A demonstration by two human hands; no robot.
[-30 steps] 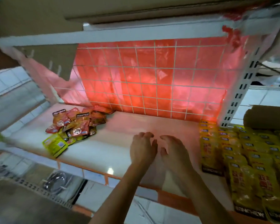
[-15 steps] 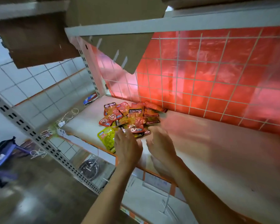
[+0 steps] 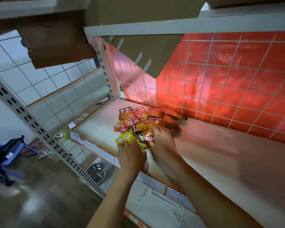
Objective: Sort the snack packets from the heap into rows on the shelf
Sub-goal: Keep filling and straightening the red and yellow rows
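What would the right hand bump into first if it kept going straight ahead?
The heap of orange and red foil snack packets: the right hand seems to touch the nearest one. Behind the heap, though depth is unclear, comes the white wire grid with red backing.

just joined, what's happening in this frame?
A person is working at a heap of snack packets at the back left of a white shelf. The left hand touches a yellow packet at the heap's near edge; the right hand lies on orange-red packets beside it. Whether either grips one is unclear. No rows in view yet.
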